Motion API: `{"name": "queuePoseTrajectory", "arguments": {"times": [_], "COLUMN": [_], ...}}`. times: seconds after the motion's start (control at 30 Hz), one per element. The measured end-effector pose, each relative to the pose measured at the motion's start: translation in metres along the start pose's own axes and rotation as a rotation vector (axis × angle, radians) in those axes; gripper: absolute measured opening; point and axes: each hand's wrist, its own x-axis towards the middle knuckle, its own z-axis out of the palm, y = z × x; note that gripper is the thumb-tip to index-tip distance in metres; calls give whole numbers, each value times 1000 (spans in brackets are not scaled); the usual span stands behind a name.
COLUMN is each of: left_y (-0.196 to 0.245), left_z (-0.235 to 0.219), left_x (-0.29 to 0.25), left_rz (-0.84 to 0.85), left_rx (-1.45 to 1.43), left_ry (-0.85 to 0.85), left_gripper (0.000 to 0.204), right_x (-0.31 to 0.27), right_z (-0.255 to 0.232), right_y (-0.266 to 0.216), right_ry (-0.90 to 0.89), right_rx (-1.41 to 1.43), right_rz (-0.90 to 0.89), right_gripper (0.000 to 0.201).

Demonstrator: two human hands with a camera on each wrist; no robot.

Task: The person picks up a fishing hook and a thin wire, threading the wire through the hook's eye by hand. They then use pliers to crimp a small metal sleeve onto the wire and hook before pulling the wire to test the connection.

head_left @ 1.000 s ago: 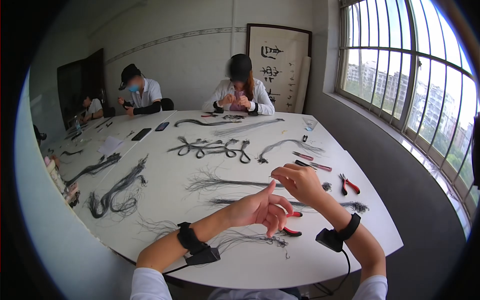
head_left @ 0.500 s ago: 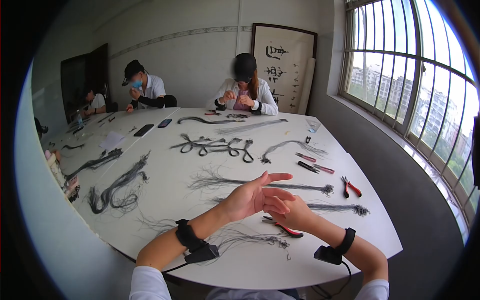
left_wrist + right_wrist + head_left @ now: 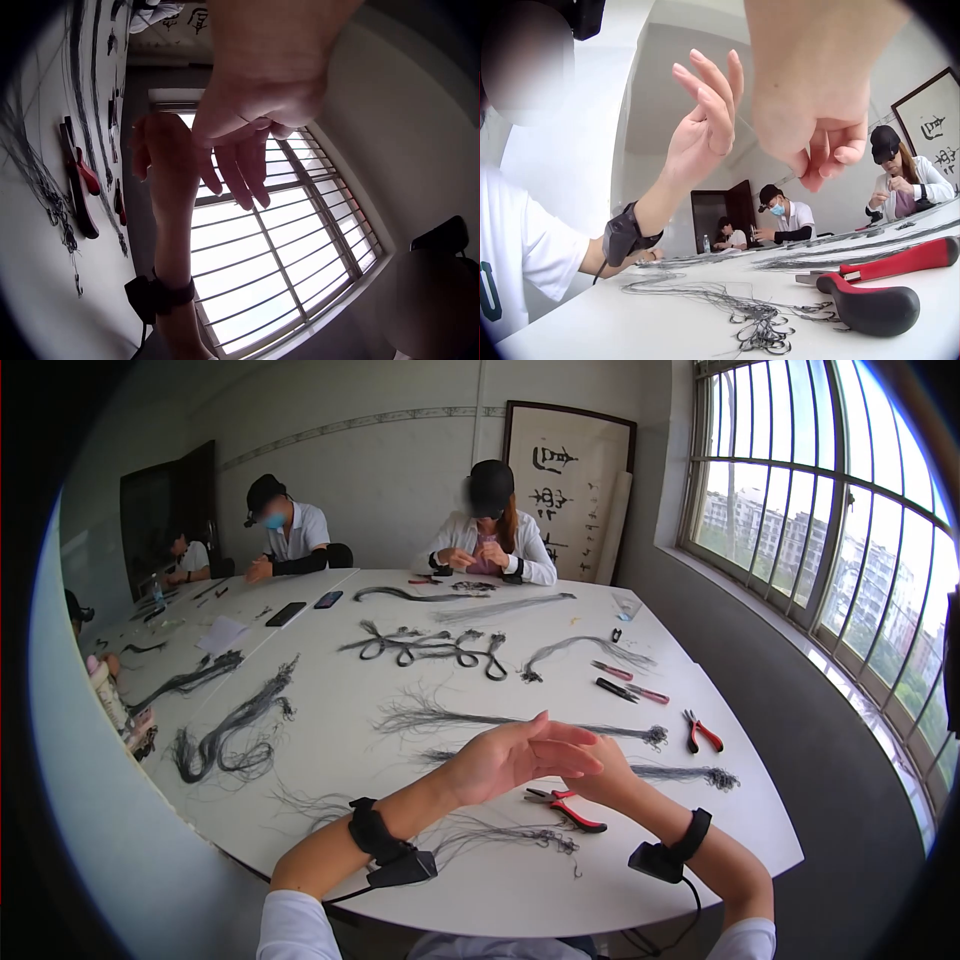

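Observation:
In the head view my left hand [image 3: 510, 762] is raised over the table, its fingers extended toward the right. Behind them, my right hand [image 3: 608, 774] is partly hidden. The right wrist view has the right hand [image 3: 814, 112] with its fingers curled and thumb close to the index finger; I cannot tell whether something fine is between them. Spread fingers of the left hand [image 3: 705, 124] stand beside it. Red-and-black pliers [image 3: 572, 812] lie below the hands, near a bundle of dark fish hooks on thin lines [image 3: 761, 326].
More bundles of line with hooks [image 3: 655, 737] lie across the white table [image 3: 330, 735]. At the right are other pliers [image 3: 702, 732] and black snips [image 3: 617, 691]. Two phones [image 3: 287, 614] lie farther back. Other people sit along the far side. A barred window is at the right.
My right hand has come down and toward me from above the left hand, now behind its fingers. The left fingers have straightened from a loose curl. The pliers underneath show more fully.

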Motion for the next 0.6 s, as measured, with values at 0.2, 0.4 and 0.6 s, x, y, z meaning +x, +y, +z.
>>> {"name": "queuePoseTrajectory", "arguments": {"times": [0.2,0.4,0.6], "left_y": [8,-13,-30], "left_z": [-1,-33,-34], "left_x": [3,-1,-11], "left_rz": [137,-20,-300], "left_rx": [33,266,345], "left_ry": [277,477,456], "left_gripper": [55,51,49], "right_x": [-9,-12,-3], "right_z": [8,-15,-41], "right_y": [-12,-47,-32], "right_ry": [8,-145,73], "right_rx": [51,8,84], "right_rz": [-189,-436,-360], "right_gripper": [2,12,14]}}
